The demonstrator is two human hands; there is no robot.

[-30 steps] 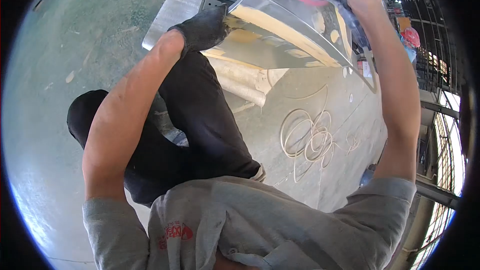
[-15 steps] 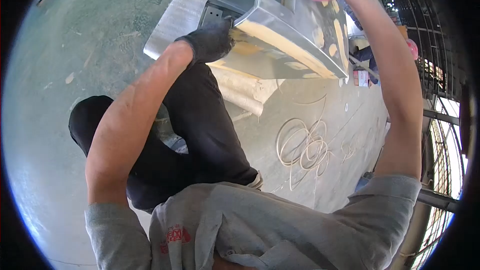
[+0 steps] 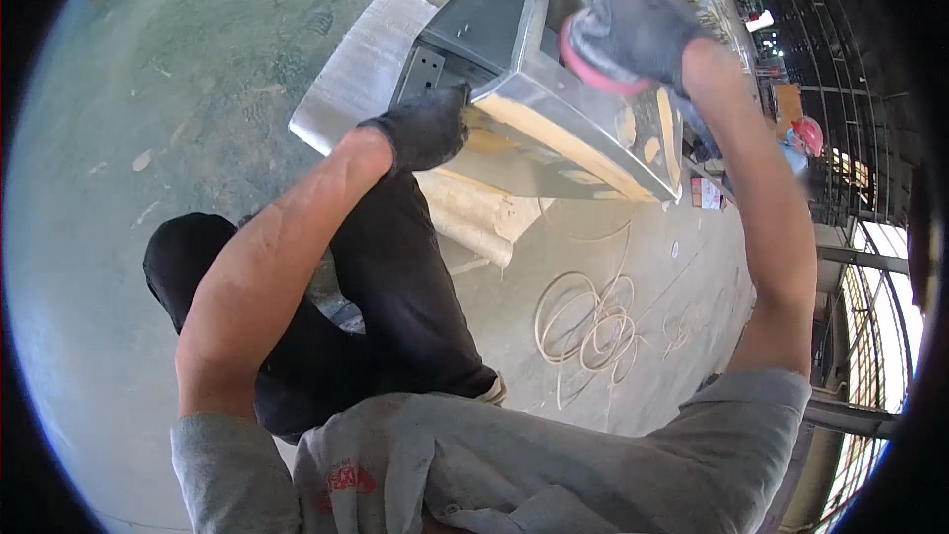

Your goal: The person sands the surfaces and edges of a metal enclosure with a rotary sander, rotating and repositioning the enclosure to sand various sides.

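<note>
My right hand (image 3: 645,28), in a dark glove, is closed on a round sander (image 3: 599,71) with a pink pad. The pad rests against the upper face of a grey metal cabinet (image 3: 568,84), which carries patches of yellowish filler. My left hand (image 3: 425,131), also in a dark glove, grips the cabinet's near left corner. Its fingertips are partly hidden behind the edge. A strip of filler (image 3: 554,143) runs along the cabinet's near edge, to the right of my left hand.
A pale foam sheet (image 3: 361,59) lies under the cabinet's left side, and a rolled beige sheet (image 3: 470,222) below it. Coiled hose (image 3: 588,326) is on the concrete floor. Another person in a red helmet (image 3: 809,135) is at the far right.
The view has tilted, so the cabinet sits lower in the picture. My right hand has brought the sander closer to the cabinet's near edge. The left hand keeps its hold on the corner.
</note>
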